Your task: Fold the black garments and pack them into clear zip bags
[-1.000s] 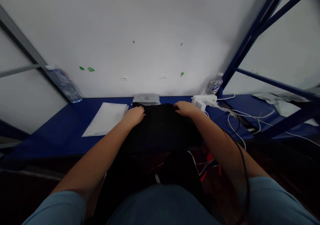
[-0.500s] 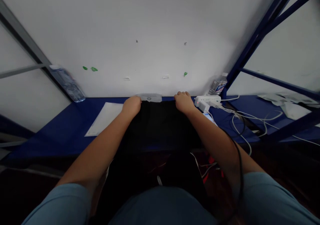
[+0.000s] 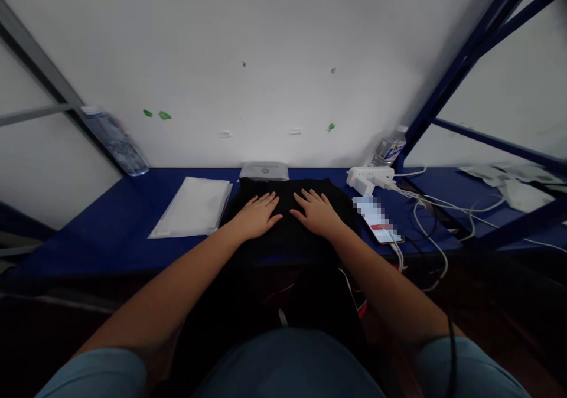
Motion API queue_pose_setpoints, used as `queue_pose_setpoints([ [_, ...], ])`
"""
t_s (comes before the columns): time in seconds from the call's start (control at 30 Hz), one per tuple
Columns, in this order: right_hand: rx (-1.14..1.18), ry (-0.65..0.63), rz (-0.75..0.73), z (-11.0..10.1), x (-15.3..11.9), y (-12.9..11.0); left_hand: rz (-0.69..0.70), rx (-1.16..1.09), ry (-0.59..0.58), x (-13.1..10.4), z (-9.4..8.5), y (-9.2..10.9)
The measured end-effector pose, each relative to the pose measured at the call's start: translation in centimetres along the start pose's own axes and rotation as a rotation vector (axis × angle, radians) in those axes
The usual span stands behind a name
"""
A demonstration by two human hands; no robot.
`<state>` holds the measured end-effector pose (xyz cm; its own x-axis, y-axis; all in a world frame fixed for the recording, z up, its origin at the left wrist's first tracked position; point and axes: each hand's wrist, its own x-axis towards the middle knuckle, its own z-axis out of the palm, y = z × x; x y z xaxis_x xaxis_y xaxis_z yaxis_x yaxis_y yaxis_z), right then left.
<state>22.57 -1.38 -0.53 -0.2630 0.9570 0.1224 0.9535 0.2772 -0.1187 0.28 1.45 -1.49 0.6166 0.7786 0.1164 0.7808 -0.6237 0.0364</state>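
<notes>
A black cloth, perhaps a garment [image 3: 286, 232], lies on the blue desk [image 3: 110, 227] in front of me; its exact kind is hard to make out. My left hand [image 3: 258, 216] rests flat on the cloth's left half, fingers spread. On the right half, my right hand [image 3: 315, 210] also lies flat with its fingers apart. Both palms face down, and a strip of black fabric shows between the thumbs. Behind the cloth's far edge sits a pale, flat packet [image 3: 264, 170] against the wall.
A white plastic-wrapped packet [image 3: 190, 207] lies left of the cloth. To the right are a lit phone [image 3: 376, 218], a white power strip [image 3: 370, 178] with tangled cables, and a bottle [image 3: 390, 147]. Another bottle [image 3: 117, 143] leans at the left. Blue frame bars [image 3: 460, 61] rise at right.
Both hands have let go of the cloth's far edge and come nearer to me, now lying flat with spread fingers. The cloth has settled on the desk, and more of the phone shows.
</notes>
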Motion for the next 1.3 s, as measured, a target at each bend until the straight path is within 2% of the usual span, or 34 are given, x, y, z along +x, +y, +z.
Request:
queue_pose_setpoints([
  [0.17, 0.017, -0.039, 0.014, -0.1, 0.1, 0.5, -0.006, -0.007, -0.007, -0.2, -0.4, 0.1],
  [0.4, 0.027, -0.060, 0.020, 0.1, 0.0, 0.6, -0.002, -0.005, 0.025, 0.0, 0.4, 0.0],
  [0.67, 0.033, -0.074, 0.067, 0.4, 0.6, 0.6, 0.011, -0.017, -0.050, 0.9, -0.2, -0.1],
  [0.83, 0.025, -0.076, 0.085, 0.6, 0.4, 0.4, 0.039, -0.027, -0.032, 1.1, -0.1, -0.5],
  [0.97, 0.017, -0.152, 0.079, -0.5, 0.7, 0.5, 0.026, -0.013, -0.007, 0.7, -0.1, -0.2],
  [1.1, 0.013, -0.288, 0.026, -2.7, 2.9, 0.4, 0.029, -0.018, -0.004, 0.5, -0.2, -0.1],
  [1.2, 0.027, -0.188, -0.094, -3.4, 4.9, -0.2, 0.046, -0.010, 0.007, 0.4, -0.2, -0.2],
  [1.3, 0.035, -0.104, -0.153, -2.4, 5.8, -1.0, 0.020, 0.024, 0.044, 0.2, -0.3, -0.5],
])
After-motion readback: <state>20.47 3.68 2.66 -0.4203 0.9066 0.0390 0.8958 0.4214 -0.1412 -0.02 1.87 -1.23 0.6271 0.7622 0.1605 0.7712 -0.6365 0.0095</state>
